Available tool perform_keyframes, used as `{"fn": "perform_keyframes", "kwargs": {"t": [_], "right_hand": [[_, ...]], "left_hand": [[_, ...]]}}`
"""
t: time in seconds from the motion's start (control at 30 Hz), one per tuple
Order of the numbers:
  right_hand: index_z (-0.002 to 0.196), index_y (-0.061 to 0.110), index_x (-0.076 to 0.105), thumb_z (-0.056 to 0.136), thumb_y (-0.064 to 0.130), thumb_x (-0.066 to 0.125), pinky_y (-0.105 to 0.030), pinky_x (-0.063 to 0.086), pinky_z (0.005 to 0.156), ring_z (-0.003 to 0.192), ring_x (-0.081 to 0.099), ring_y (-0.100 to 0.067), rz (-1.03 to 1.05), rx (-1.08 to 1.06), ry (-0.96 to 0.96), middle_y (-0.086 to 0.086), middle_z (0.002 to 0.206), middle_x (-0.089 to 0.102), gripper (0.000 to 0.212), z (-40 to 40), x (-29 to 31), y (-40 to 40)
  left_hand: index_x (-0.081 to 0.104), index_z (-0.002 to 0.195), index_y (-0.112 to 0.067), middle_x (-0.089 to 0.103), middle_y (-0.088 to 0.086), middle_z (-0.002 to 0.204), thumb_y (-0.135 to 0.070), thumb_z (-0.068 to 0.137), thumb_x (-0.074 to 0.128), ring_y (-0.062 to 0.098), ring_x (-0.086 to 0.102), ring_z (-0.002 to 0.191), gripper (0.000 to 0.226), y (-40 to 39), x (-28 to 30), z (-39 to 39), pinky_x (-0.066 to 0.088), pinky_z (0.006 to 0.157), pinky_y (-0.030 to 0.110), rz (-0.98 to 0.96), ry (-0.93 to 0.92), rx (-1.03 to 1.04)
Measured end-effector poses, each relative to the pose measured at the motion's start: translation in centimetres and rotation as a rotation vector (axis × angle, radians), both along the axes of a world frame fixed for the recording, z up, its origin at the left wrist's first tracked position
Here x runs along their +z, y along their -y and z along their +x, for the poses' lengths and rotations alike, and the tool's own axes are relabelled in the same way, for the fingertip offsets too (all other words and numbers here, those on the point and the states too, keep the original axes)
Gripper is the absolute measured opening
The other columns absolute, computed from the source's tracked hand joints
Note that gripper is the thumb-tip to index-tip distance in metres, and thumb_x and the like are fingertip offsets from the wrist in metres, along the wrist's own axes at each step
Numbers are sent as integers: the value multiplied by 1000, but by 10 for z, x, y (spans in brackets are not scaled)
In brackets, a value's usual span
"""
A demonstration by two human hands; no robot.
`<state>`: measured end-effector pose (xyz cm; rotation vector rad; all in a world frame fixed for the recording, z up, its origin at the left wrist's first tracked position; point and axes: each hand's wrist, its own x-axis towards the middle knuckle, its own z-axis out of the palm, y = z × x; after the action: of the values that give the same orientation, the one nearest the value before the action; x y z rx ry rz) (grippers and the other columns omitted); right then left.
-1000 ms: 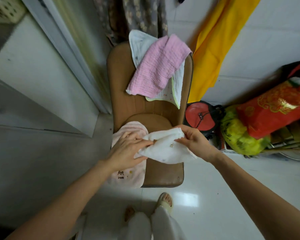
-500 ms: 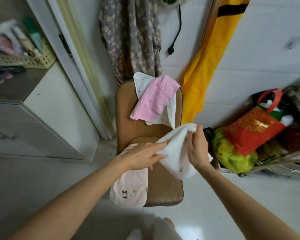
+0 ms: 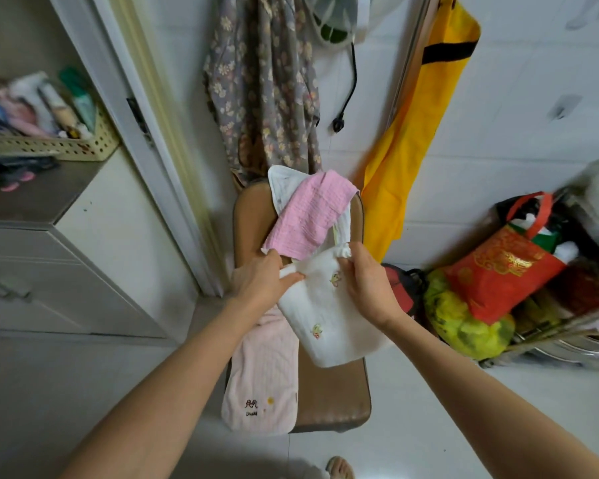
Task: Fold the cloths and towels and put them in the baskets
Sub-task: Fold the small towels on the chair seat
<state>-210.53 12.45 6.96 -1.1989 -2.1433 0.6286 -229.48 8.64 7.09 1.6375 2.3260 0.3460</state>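
Note:
A white cloth (image 3: 329,316) with small embroidered motifs hangs above the brown chair (image 3: 332,402). My left hand (image 3: 260,281) pinches its upper left corner and my right hand (image 3: 363,281) grips its upper right corner. A pale pink towel (image 3: 260,382) lies along the left side of the seat and hangs over the front edge. A pink ribbed cloth (image 3: 308,212) is draped over the chair back on top of a white cloth (image 3: 281,181). A cream perforated basket (image 3: 66,145) with folded items stands on the cabinet at the left.
A white cabinet (image 3: 94,243) and a door frame (image 3: 146,133) stand left of the chair. A flowered garment (image 3: 260,81) and yellow fabric (image 3: 415,133) hang on the wall behind. A red bag (image 3: 498,274) and a green-yellow bag (image 3: 464,323) crowd the floor at the right.
The white cloth has come up off the seat and now hangs spread between both hands. My view has tilted upward, so the basket on the cabinet shows.

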Motion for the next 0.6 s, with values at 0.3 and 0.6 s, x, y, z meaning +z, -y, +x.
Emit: {"fn": "perform_keyframes", "kwargs": {"t": [0.3,0.6], "right_hand": [[95,11,43,101,23,39,-22,32,63,71,43,-8,59,279,-3,1,84,52,14,0,15,-8],[96,27,50,85,59,57,-29,47,67,80,59,-7,-267,66,-14,14,88,62,35,14,2,8]], "left_hand": [[64,119,-20,61,-1,124,-39,76,77,8,50,118,49,-9,25,-10,36,103,26,160,562,-502],[62,95,1,59,6,83,-22,91,62,10,51,77,23,-11,13,3,39,69,25,241,868,-211]]}}
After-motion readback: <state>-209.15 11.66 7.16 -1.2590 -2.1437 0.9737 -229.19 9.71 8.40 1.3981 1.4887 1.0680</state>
